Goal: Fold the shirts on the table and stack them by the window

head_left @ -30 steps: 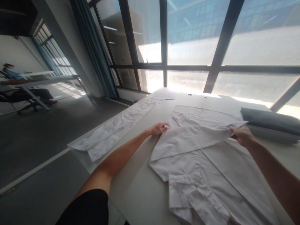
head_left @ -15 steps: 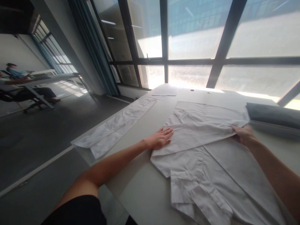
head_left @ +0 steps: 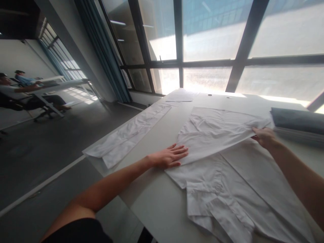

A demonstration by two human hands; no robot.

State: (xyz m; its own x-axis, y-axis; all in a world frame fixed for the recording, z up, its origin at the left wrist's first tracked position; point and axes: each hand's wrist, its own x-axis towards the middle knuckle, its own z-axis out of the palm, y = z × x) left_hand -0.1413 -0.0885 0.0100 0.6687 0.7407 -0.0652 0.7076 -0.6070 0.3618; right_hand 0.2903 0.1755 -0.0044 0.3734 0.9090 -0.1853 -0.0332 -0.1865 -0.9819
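Note:
A white long-sleeved garment, seemingly a shirt [head_left: 240, 182], lies spread across the white table [head_left: 149, 199], with a folded-over band crossing its middle. My left hand [head_left: 170, 156] rests flat on the left end of that band, fingers spread. At the band's right end, my right hand [head_left: 264, 136] pinches the fabric edge between thumb and fingers and holds it slightly raised. A cuffed sleeve lies bunched on the near part of the garment.
A long folded white cloth [head_left: 126, 135] lies along the table's left edge. Papers [head_left: 179, 95] sit at the far end. On the right is a dark grey folded stack [head_left: 298, 121]. Two people [head_left: 27, 87] sit at another table far left. Windows stand behind.
My right hand has lifted the band's right edge a little higher. My left hand has slid slightly toward me and its fingers have spread more. The view has shifted slightly.

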